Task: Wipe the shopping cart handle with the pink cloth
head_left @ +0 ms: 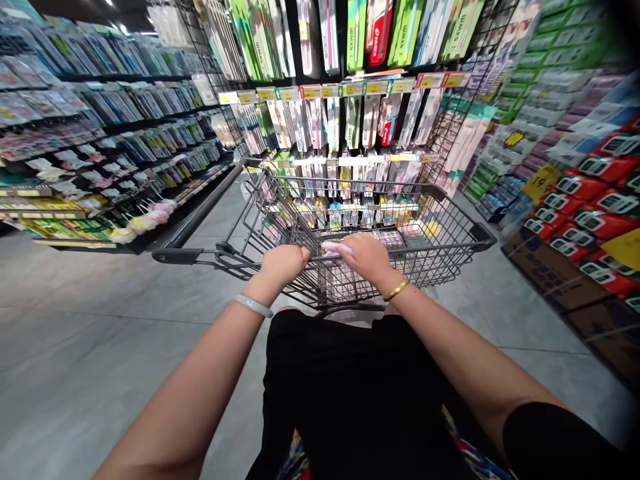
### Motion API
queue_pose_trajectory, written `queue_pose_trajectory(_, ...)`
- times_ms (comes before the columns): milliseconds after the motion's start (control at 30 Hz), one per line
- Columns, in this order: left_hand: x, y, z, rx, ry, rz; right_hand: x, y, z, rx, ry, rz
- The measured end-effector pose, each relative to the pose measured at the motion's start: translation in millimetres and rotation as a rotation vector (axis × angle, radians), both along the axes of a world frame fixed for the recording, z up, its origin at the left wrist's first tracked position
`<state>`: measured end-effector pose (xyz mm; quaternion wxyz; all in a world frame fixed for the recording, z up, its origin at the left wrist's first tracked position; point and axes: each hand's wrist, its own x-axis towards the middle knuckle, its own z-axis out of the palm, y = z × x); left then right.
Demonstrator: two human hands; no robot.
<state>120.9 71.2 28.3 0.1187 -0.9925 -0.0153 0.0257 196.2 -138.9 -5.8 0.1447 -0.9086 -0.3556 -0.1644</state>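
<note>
A dark metal shopping cart (430, 250) stands sideways in front of me. My left hand (284, 265) is closed around the near top rim of its basket. Just to the right, my right hand (369, 259) is closed on a small pale pink item (336, 248), right at the same rim. What kind of thing it is, I cannot make out. The cart's push handle (200, 210) points off to the left. Some packages, among them a yellow one (431, 229), show through the wire mesh around the basket.
Ahead is a rack of hanging toothbrush packs (353, 123) with price labels. Shelves of packaged goods (140, 100) run along the left. On the right, red packs (600, 207) are stacked on a brown carton (545, 267). Grey floor (100, 347) lies around the cart.
</note>
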Motion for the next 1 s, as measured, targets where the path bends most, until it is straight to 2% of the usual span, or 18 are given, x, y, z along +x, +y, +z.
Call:
queue_pose_trajectory(100,-8.8,18.7,1.9,0.022,-0.056,0.062,14.3,-24.9,-2.9,0.02,0.022,-0.188)
queue_pose_trajectory(167,-11.5,24.1,1.1,0.005,-0.072,0.112,11.9,-18.0,-1.0,0.027,0.043,-0.24)
queue_pose_trajectory(300,-11.7,22.7,-1.8,-0.008,-0.062,0.154,-21.7,39.8,6.1,0.041,0.011,-0.072)
queue_pose_trajectory(400,-13.4,21.8,-2.9,0.025,-0.068,0.092,-41.9,68.0,3.1,0.084,-0.103,0.031)
queue_pose_trajectory(467,-15.4,22.1,-3.0,0.04,-0.065,0.077,-42.2,62.6,-5.3,0.087,-0.17,0.119)
queue_pose_trajectory(567,-17.2,20.3,-2.6,0.023,-0.056,0.113,-28.0,34.1,-20.3,0.091,-0.24,0.215)
queue_pose_trajectory(667,-16.3,16.6,-0.9,-0.019,-0.041,0.158,-19.0,20.8,-27.0,0.184,-0.228,0.135)
queue_pose_trajectory(767,-14.8,15.1,2.1,-0.065,-0.005,0.181,-33.1,40.4,-27.6,0.325,-0.209,0.094)
queue_pose_trajectory(900,-13.7,18.1,8.1,-0.124,0.093,0.158,-62.1,75.7,-36.7,0.439,-0.324,0.239)
queue_pose_trajectory(1000,-11.9,19.3,12.6,-0.161,0.109,0.161,-64.5,78.1,-48.6,0.486,-0.435,0.346)
